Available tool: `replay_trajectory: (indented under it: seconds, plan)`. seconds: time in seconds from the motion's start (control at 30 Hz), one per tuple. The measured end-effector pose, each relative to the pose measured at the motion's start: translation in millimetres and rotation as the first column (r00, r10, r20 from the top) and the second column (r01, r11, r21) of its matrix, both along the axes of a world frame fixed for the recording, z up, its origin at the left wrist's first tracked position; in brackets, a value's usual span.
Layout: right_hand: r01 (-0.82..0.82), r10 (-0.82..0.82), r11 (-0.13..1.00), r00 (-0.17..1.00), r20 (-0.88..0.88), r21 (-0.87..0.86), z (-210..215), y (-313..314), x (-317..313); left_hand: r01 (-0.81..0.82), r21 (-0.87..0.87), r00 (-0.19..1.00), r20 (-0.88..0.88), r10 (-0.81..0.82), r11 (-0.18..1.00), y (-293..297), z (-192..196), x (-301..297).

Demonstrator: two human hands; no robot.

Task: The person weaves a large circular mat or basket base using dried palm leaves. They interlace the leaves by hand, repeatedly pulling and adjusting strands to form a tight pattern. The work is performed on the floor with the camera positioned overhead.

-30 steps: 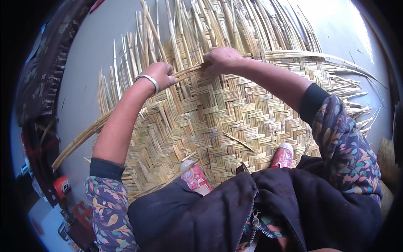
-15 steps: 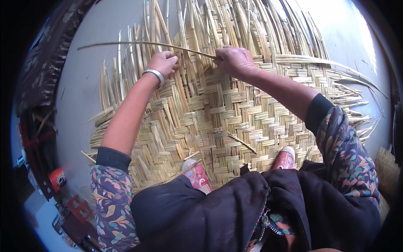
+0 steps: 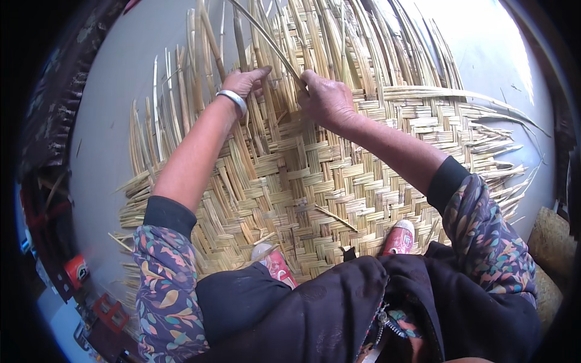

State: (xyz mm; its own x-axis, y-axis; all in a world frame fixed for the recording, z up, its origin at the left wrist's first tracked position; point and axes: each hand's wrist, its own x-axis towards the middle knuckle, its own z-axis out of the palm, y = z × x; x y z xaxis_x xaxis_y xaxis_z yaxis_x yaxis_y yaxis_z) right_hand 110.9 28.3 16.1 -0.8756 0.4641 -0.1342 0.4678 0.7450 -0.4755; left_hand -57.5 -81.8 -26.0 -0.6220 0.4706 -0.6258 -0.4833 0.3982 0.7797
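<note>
A large mat of woven split reeds (image 3: 357,175) lies on the floor, its loose strips fanning out at the far edge. My right hand (image 3: 327,101) is closed round one end of a long thin reed strip (image 3: 269,42), which slants up and left out of view. Close by on the left, my left hand (image 3: 244,86), with a silver bracelet on the wrist, is among the upright strips. Its thumb points right and its fingers curl about a darker reed strip (image 3: 238,39); the fingertips are partly hidden.
My red shoes (image 3: 399,238) stand on the mat's near part. A loose short stick (image 3: 336,218) lies on the weave. Strip ends (image 3: 496,151) stick out at the right. Dark red furniture (image 3: 51,224) stands at the left, and a rough tan block (image 3: 552,242) at the right.
The long strip in my right hand has swung from nearly level to steeply slanted. My right hand has moved slightly left and nearer; my left hand has turned, its thumb now stretched right.
</note>
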Motion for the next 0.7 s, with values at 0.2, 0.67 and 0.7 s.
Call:
replay_trajectory:
  seconds: [0.2,0.67,0.7]
  plan:
    - [0.092,-0.088,0.991,0.995,0.047,-0.101,-4.0,6.1,2.4,0.052,0.211,0.963,0.249,-0.105,0.976,-1.0,8.7,-10.0]
    - [0.214,-0.225,0.926,0.974,0.000,-0.310,-3.4,10.7,0.6,0.222,0.227,0.926,0.255,-0.278,0.948,14.9,24.3,0.0]
    - [0.203,-0.216,0.931,0.976,-0.008,-0.304,-1.1,9.8,1.9,0.242,0.238,0.912,0.275,-0.304,0.941,14.6,25.6,-0.2]
